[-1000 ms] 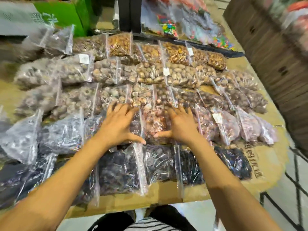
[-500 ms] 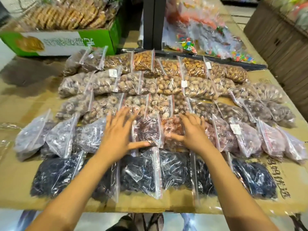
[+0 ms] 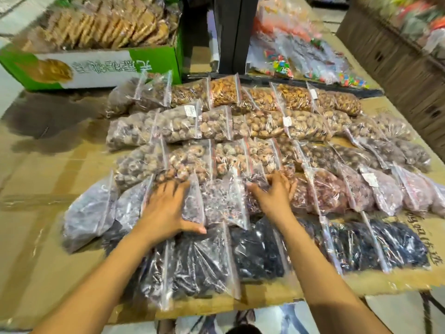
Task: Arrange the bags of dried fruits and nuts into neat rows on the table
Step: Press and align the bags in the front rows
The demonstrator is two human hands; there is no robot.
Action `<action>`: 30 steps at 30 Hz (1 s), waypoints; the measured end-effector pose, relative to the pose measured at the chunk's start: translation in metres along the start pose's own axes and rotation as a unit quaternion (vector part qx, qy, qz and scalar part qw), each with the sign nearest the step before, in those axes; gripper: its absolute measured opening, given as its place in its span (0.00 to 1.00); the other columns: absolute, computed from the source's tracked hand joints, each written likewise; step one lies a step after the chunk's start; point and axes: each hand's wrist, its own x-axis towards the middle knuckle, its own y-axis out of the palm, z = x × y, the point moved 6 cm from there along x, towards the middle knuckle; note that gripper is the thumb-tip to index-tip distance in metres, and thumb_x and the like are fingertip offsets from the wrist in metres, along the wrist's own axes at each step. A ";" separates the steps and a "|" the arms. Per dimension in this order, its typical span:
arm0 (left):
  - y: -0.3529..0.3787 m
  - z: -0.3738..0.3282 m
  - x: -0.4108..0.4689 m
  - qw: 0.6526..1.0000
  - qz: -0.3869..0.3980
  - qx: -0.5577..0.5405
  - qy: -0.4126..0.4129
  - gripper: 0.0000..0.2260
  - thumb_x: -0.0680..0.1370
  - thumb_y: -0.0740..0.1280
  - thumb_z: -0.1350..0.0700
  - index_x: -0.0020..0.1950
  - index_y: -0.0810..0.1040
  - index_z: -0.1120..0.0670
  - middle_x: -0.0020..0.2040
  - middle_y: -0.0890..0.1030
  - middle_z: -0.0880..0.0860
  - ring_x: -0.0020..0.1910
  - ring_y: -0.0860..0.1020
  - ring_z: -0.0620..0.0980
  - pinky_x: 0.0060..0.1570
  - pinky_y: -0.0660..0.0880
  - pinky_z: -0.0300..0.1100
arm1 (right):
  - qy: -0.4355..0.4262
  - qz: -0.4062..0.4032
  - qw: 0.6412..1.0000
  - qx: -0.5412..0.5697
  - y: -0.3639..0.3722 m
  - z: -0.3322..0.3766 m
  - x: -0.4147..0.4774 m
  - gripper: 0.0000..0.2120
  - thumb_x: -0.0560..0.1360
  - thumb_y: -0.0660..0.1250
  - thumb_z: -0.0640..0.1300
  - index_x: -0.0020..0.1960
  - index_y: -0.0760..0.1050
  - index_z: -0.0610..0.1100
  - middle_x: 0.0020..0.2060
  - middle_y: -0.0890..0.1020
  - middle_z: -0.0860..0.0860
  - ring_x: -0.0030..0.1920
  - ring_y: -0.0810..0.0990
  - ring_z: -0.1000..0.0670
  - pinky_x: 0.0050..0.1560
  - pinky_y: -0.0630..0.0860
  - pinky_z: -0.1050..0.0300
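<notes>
Clear zip bags of dried fruits and nuts lie in several rows on a cardboard-covered table (image 3: 43,165). The front row holds black fruit bags (image 3: 207,259); the row behind it holds purple and reddish bags (image 3: 221,201). Further back lie rows of brown nut bags (image 3: 265,121). My left hand (image 3: 166,208) rests flat, fingers spread, on a purple bag at the left of that second row. My right hand (image 3: 274,194) presses on the reddish-purple bag beside it, fingers curled over its far edge. The purple bag between my hands stays uncovered.
A green and white box (image 3: 96,68) of stacked biscuits stands at the back left. A dark post (image 3: 231,32) rises behind the rows. Bags of colourful sweets (image 3: 301,51) lie at the back right. A brown slatted wall (image 3: 397,61) runs along the right.
Both hands slid a little to the left along the purple row, and my right hand's fingers curled over a bag's edge. The camera tilted up, showing more of the box.
</notes>
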 end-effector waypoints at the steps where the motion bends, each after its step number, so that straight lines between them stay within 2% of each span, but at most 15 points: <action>1: -0.001 0.000 0.000 1.000 -0.007 -0.013 0.019 0.60 0.54 0.54 0.17 0.75 0.57 0.55 0.68 0.66 0.56 0.67 0.65 0.57 0.66 0.65 0.53 | 0.012 -0.009 0.999 0.028 0.002 0.002 -0.002 0.24 0.74 0.68 0.54 0.62 0.69 0.40 0.65 0.71 0.45 0.68 0.65 0.47 0.67 0.56 0.54; 3: -0.002 0.002 0.001 0.998 -0.021 -0.043 0.049 0.56 0.58 0.59 0.21 0.75 0.58 0.56 0.68 0.66 0.55 0.67 0.65 0.54 0.68 0.64 0.50 | 0.041 -0.035 0.996 0.076 0.008 0.009 -0.008 0.21 0.77 0.65 0.52 0.63 0.68 0.39 0.51 0.77 0.49 0.50 0.75 0.52 0.55 0.67 0.55; 5: -0.003 0.005 0.000 0.994 -0.033 -0.077 0.065 0.53 0.60 0.60 0.23 0.74 0.60 0.58 0.68 0.66 0.54 0.68 0.65 0.53 0.69 0.62 0.47 | 0.060 -0.089 0.989 0.101 0.009 0.010 -0.015 0.15 0.78 0.63 0.50 0.58 0.70 0.41 0.43 0.77 0.48 0.39 0.76 0.50 0.43 0.75 0.54; 8: -0.007 0.003 -0.004 0.986 -0.047 -0.136 0.086 0.53 0.62 0.57 0.22 0.75 0.58 0.58 0.71 0.65 0.54 0.70 0.64 0.53 0.69 0.57 0.42 | 0.072 -0.141 0.971 0.177 0.007 0.011 -0.024 0.04 0.79 0.62 0.43 0.46 0.69 0.46 0.33 0.73 0.50 0.28 0.67 0.53 0.24 0.65 0.66; 10: -0.015 0.003 -0.007 0.972 -0.047 -0.217 0.079 0.52 0.60 0.60 0.25 0.75 0.59 0.57 0.72 0.64 0.54 0.71 0.62 0.51 0.69 0.54 0.41 | 0.067 -0.162 0.960 0.219 0.003 0.015 -0.028 0.09 0.79 0.62 0.41 0.42 0.67 0.49 0.30 0.71 0.51 0.24 0.65 0.57 0.20 0.62 0.69; 12: -0.023 0.003 -0.005 0.955 -0.070 -0.273 0.093 0.50 0.60 0.63 0.26 0.73 0.62 0.57 0.68 0.66 0.51 0.66 0.64 0.47 0.71 0.60 0.47 | 0.054 -0.175 0.952 0.245 0.000 0.021 -0.029 0.10 0.79 0.62 0.38 0.41 0.67 0.48 0.31 0.73 0.51 0.21 0.66 0.61 0.20 0.62 0.70; 14: -0.025 -0.003 -0.002 0.961 -0.073 -0.241 0.117 0.49 0.60 0.67 0.29 0.72 0.61 0.56 0.66 0.66 0.49 0.64 0.62 0.43 0.71 0.62 0.49 | 0.041 -0.190 0.943 0.270 -0.002 0.025 -0.029 0.11 0.78 0.61 0.34 0.42 0.66 0.47 0.33 0.75 0.50 0.21 0.69 0.62 0.21 0.64 0.70; 18: -0.011 -0.019 0.001 0.990 -0.013 -0.125 0.058 0.55 0.59 0.66 0.27 0.77 0.49 0.52 0.75 0.55 0.53 0.75 0.53 0.52 0.70 0.43 0.43 | 0.033 -0.212 0.939 0.267 -0.009 0.028 -0.026 0.12 0.77 0.62 0.32 0.42 0.66 0.47 0.36 0.75 0.47 0.24 0.72 0.63 0.25 0.69 0.72; 21: -0.011 -0.019 0.003 0.996 -0.017 -0.075 0.054 0.57 0.59 0.62 0.23 0.77 0.44 0.52 0.76 0.53 0.54 0.76 0.52 0.53 0.70 0.42 0.44 | 0.059 -0.219 0.962 0.153 -0.010 0.029 -0.028 0.08 0.76 0.65 0.37 0.51 0.67 0.45 0.45 0.76 0.45 0.33 0.73 0.56 0.28 0.68 0.69; 23: -0.012 -0.012 0.001 0.996 -0.020 -0.062 0.057 0.61 0.56 0.58 0.20 0.77 0.35 0.49 0.78 0.47 0.53 0.77 0.49 0.53 0.74 0.42 0.49 | 0.031 -0.257 0.965 0.049 -0.008 0.031 -0.040 0.14 0.75 0.67 0.42 0.57 0.67 0.45 0.53 0.75 0.46 0.45 0.74 0.53 0.40 0.70 0.66; 25: -0.018 -0.004 -0.010 0.994 -0.031 -0.073 0.069 0.60 0.55 0.54 0.19 0.71 0.23 0.46 0.76 0.34 0.50 0.76 0.38 0.52 0.74 0.37 0.51 | -0.008 -0.245 0.969 -0.005 0.007 0.031 -0.056 0.15 0.73 0.68 0.51 0.54 0.68 0.47 0.52 0.75 0.48 0.56 0.74 0.47 0.57 0.74 0.52; 26: -0.022 0.002 -0.018 0.993 -0.054 -0.076 0.078 0.58 0.56 0.52 0.18 0.69 0.21 0.45 0.74 0.31 0.49 0.75 0.35 0.50 0.73 0.35 0.50 | -0.013 -0.220 0.974 -0.051 0.018 0.029 -0.061 0.15 0.72 0.68 0.56 0.52 0.69 0.47 0.52 0.76 0.49 0.60 0.72 0.44 0.66 0.68 0.44; 28: -0.035 0.019 -0.033 0.986 -0.119 -0.066 0.092 0.57 0.58 0.50 0.17 0.74 0.28 0.45 0.76 0.35 0.49 0.75 0.37 0.48 0.73 0.35 0.49 | -0.016 -0.183 0.973 -0.143 0.033 0.021 -0.066 0.18 0.73 0.67 0.58 0.51 0.73 0.44 0.53 0.77 0.48 0.68 0.66 0.42 0.74 0.49 0.47; 29: -0.041 0.031 -0.039 0.985 -0.139 -0.057 0.086 0.57 0.58 0.51 0.17 0.76 0.33 0.46 0.77 0.38 0.50 0.76 0.39 0.49 0.73 0.37 0.49 | -0.018 -0.183 0.972 -0.148 0.035 0.018 -0.066 0.16 0.74 0.67 0.55 0.51 0.74 0.43 0.53 0.77 0.48 0.68 0.65 0.43 0.72 0.48 0.50; 30: -0.045 0.045 -0.043 0.986 -0.143 -0.048 0.072 0.57 0.58 0.52 0.17 0.77 0.37 0.47 0.77 0.40 0.51 0.76 0.42 0.50 0.73 0.38 0.50 | -0.017 -0.185 0.975 -0.119 0.035 0.018 -0.066 0.12 0.75 0.67 0.51 0.51 0.74 0.42 0.51 0.76 0.48 0.66 0.67 0.43 0.72 0.53 0.48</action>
